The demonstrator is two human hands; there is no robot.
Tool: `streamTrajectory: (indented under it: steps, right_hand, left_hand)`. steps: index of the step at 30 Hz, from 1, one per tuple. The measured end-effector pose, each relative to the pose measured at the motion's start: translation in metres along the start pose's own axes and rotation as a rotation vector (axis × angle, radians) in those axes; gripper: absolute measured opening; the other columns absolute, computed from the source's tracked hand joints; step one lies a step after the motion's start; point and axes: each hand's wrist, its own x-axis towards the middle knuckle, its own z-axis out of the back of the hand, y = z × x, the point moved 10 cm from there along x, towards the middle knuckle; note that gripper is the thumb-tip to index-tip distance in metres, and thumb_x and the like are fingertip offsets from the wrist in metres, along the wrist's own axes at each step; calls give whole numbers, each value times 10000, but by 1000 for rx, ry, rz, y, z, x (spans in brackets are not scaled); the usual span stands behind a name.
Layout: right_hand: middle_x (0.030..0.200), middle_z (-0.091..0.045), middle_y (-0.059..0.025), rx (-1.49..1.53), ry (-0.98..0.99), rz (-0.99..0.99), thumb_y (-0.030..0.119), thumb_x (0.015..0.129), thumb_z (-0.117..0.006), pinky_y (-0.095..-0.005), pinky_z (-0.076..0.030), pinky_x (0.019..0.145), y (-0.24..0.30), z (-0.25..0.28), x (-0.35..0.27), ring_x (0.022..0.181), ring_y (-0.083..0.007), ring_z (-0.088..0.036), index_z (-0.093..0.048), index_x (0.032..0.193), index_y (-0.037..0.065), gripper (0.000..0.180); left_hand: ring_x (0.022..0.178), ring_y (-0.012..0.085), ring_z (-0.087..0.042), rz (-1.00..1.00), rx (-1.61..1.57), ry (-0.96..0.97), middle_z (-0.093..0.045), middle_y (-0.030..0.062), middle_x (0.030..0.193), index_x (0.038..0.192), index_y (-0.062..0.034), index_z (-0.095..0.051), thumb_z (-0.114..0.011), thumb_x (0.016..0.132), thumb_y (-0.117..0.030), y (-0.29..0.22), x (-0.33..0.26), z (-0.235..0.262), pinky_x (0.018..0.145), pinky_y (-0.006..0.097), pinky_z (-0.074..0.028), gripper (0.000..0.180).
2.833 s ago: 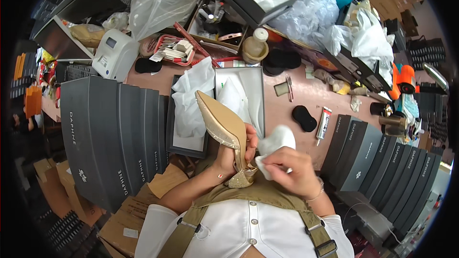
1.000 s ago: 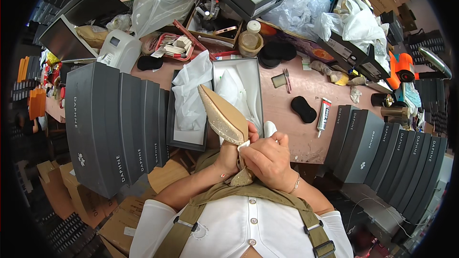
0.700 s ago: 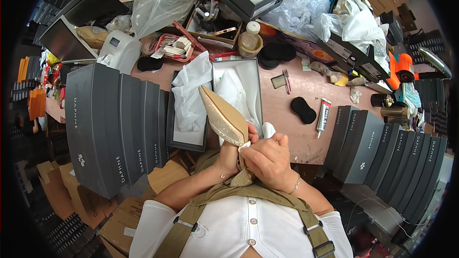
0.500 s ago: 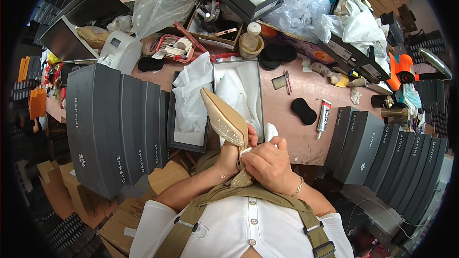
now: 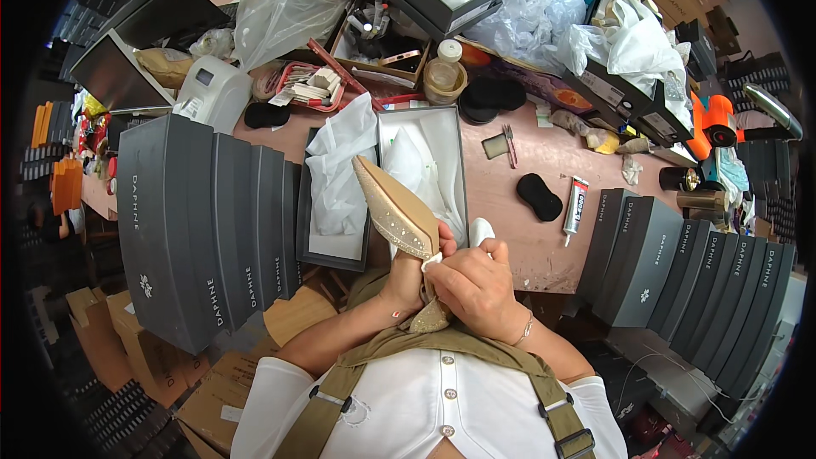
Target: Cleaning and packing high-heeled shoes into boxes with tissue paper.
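Observation:
A glittery gold pointed-toe shoe (image 5: 394,204) is held in front of my body, its toe pointing up and to the left and its sole partly showing. My left hand (image 5: 406,280) is closed around its rear part, with fingertips showing at its right side. My right hand (image 5: 478,287) pinches a white cloth (image 5: 482,230) and presses it against the shoe near the heel. One end of the cloth sticks out above the right fingers, and another bit shows beside the shoe. The right hand partly hides the shoe's heel end.
An opened grey shoebox (image 5: 466,172) with white tissue paper (image 5: 342,172) lies beyond the shoe. Dark shoeboxes stand in rows at left (image 5: 170,229) and right (image 5: 650,263). A glue tube (image 5: 575,208), a black oval pad (image 5: 540,196) and tweezers (image 5: 510,146) lie on the pink table.
The shoe's toe has shifted slightly to the left. My right hand has moved a little up and left along the shoe, still with the cloth.

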Motion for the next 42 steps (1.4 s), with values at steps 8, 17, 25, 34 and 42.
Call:
streamTrajectory:
  steps: [8,17,25,34,42]
  right_hand:
    - [766,-572,8,-4,-19,12,83,675,-708,-316,-354,702,0,1,0,682,-144,-526,-631,890,84,228]
    - [767,-571,3,34,-7,-4,80,677,-719,-315,-351,707,0,1,0,681,-147,-522,-639,894,85,231]
    - [758,-559,6,58,7,-13,83,672,-725,-313,-343,703,-2,1,-2,680,-146,-520,-638,874,95,221]
    - [767,-583,17,61,34,-18,67,660,-739,-321,-328,681,-3,-1,-4,691,-143,-533,-637,897,101,260]
    - [775,-581,15,60,36,-15,71,663,-738,-322,-328,686,-5,-3,-3,704,-146,-537,-632,898,97,259]
  left_hand:
    - [707,100,-492,9,-34,10,-528,40,785,963,-44,-509,-442,951,-334,-2,-1,-5,647,219,-421,298]
    - [700,94,-481,5,-15,-3,-520,36,772,937,-49,-511,-442,952,-323,-2,-2,-5,637,209,-411,284]
    - [726,98,-501,27,-64,43,-526,39,801,994,-41,-502,-461,940,-279,5,0,-1,658,226,-431,248]
    - [711,97,-492,10,-20,29,-524,36,790,974,-45,-506,-460,944,-303,1,0,-3,644,222,-420,264]
    - [735,96,-502,30,-69,50,-536,34,821,995,-44,-505,-442,952,-290,4,0,-2,662,229,-431,258]
